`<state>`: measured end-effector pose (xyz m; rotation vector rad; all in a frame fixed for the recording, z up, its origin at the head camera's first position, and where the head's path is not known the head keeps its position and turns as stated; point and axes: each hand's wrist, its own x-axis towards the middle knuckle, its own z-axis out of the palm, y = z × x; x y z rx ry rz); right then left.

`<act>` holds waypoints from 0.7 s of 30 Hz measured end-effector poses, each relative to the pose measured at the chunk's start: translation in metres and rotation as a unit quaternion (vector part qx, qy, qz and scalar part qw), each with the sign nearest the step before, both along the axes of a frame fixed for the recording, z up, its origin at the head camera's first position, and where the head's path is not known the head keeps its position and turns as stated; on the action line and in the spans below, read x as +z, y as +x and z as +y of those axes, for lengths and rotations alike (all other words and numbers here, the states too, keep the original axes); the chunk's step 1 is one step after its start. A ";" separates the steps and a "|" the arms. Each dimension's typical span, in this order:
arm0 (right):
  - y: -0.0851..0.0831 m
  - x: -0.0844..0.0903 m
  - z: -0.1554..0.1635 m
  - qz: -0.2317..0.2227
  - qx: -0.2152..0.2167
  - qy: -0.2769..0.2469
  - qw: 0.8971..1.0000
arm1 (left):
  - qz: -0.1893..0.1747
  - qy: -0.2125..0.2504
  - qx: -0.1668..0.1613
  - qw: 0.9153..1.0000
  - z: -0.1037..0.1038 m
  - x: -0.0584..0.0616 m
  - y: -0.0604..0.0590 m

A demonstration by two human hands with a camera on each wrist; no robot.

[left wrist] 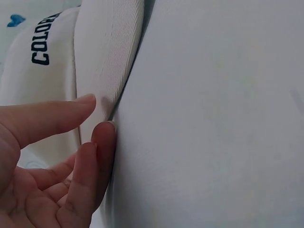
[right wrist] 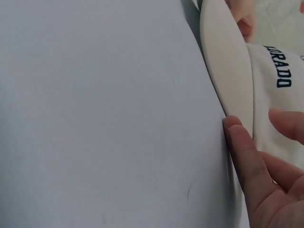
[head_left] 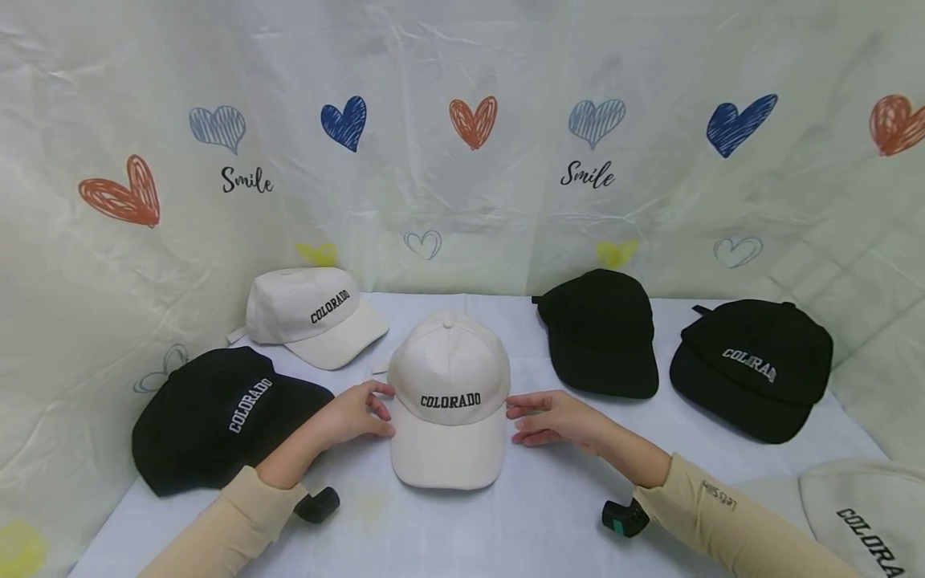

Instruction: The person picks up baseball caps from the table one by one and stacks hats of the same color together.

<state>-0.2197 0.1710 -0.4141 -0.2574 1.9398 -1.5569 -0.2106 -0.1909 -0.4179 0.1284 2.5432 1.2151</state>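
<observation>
A white "COLORADO" cap point(head_left: 448, 401) sits upright at the middle of the white table point(head_left: 549, 522), brim toward me. My left hand point(head_left: 386, 409) rests against its left side and my right hand point(head_left: 515, 419) against its right side, fingers relaxed and fairly straight. In the left wrist view my left hand point(left wrist: 97, 116) has its thumb at the brim point(left wrist: 107, 52) where it meets the table, with the forefinger just above. In the right wrist view my right hand point(right wrist: 259, 128) has its thumb at the brim's point(right wrist: 228, 71) other edge. Neither hand grips the cap.
A black cap point(head_left: 217, 409) lies at the left and a white cap point(head_left: 311, 313) behind it. Two black caps point(head_left: 603, 337) point(head_left: 755, 365) sit at the back right, and another white cap point(head_left: 867, 514) at the near right corner. A heart-printed sheet point(head_left: 462, 160) walls the table.
</observation>
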 end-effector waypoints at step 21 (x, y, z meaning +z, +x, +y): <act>-0.025 0.019 0.025 0.100 0.012 0.049 0.994 | 0.012 0.016 -0.021 1.000 -0.023 0.040 -0.017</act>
